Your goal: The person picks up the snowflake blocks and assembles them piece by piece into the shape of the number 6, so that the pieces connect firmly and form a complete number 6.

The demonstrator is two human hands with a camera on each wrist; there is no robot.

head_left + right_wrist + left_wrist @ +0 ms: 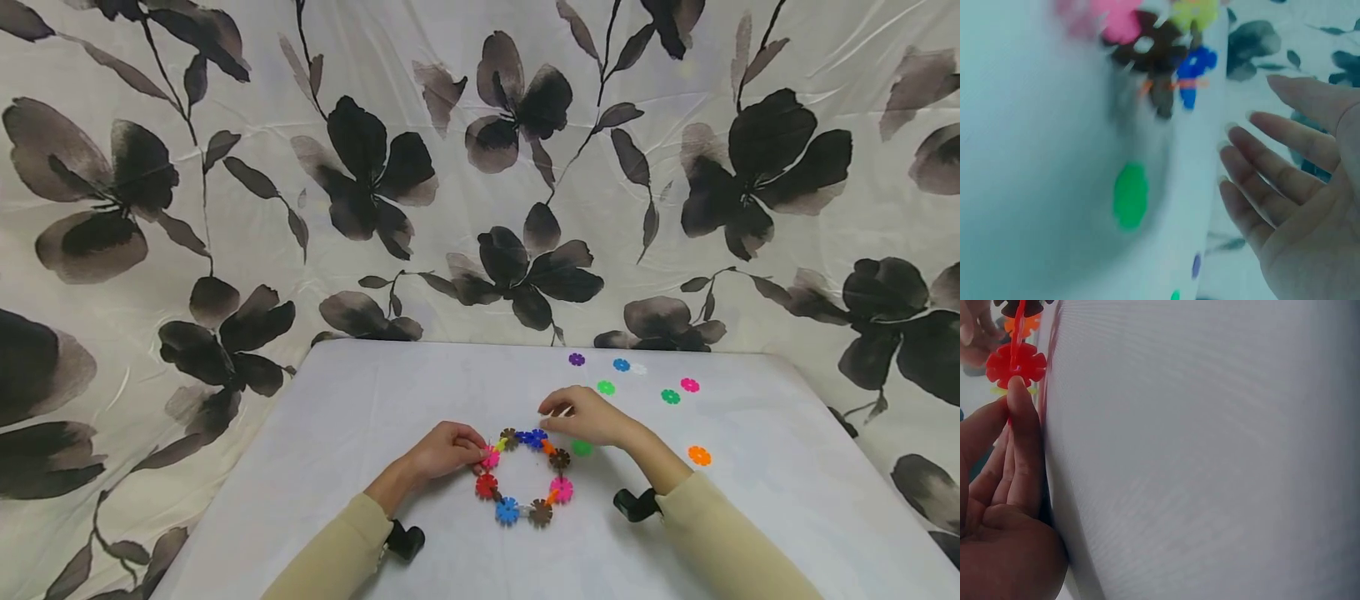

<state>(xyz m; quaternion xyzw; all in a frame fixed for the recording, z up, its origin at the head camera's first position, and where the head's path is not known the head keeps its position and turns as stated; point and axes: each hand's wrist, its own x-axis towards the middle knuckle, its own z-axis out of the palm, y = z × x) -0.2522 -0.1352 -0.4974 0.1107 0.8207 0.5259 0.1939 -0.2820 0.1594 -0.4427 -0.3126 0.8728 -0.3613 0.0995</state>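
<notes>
A ring of interlocked plastic snowflake discs (507, 511) lies on the white table, in blue, brown, pink, red, orange and yellow. At its left side my left hand (448, 450) pinches a pink disc (491, 457) of the ring. Close up in the left wrist view, the thumb presses near a red disc (1016, 365). My right hand (588, 417) hovers by the ring's far right side and holds nothing. Its fingers are spread and loosely bent in the right wrist view. Below it lies a loose green disc (581, 448).
Several loose discs lie at the far right of the table (360, 400), among them a purple disc (576, 359), a blue disc (621, 365) and a green disc (671, 397). An orange disc (700, 456) lies right of the right forearm. A floral cloth (255, 67) hangs behind.
</notes>
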